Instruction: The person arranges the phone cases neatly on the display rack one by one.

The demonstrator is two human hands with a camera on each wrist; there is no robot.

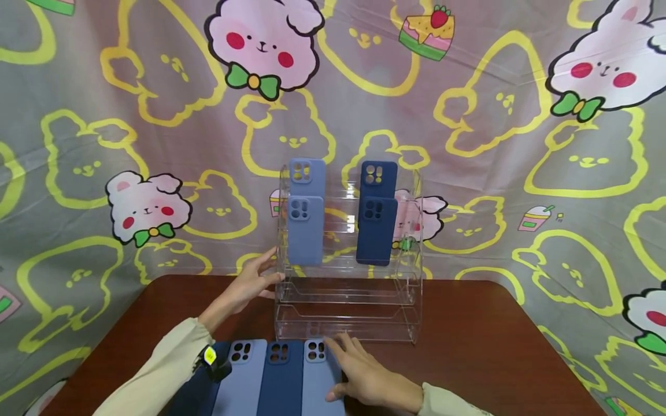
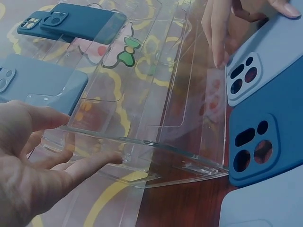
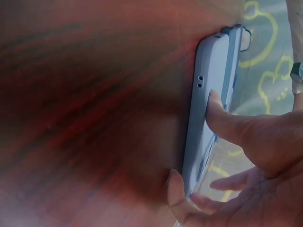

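My left hand [image 1: 253,283] is at the left side of a clear tiered display stand [image 1: 346,331], its thumb and fingers extended at the side panel. In the left wrist view the left hand's fingers [image 2: 90,163] reach along that panel. On the table in front, my right hand [image 1: 366,375] is over the rightmost light blue phone case [image 1: 318,378]. Its thumb [image 3: 218,116] lies on the case's flat back, and a fingertip is at the long edge near the camera-cutout end. The case lies flat beside a dark blue phone case [image 1: 281,381].
Another light blue case [image 1: 240,375] and a dark blue case [image 1: 195,393], partly hidden by the left arm, complete the row. Upper tiers hold two light blue cases [image 1: 305,237] at left and two dark blue cases [image 1: 376,237] at right. A patterned cloth [image 1: 333,127] hangs behind the brown table [image 1: 468,346].
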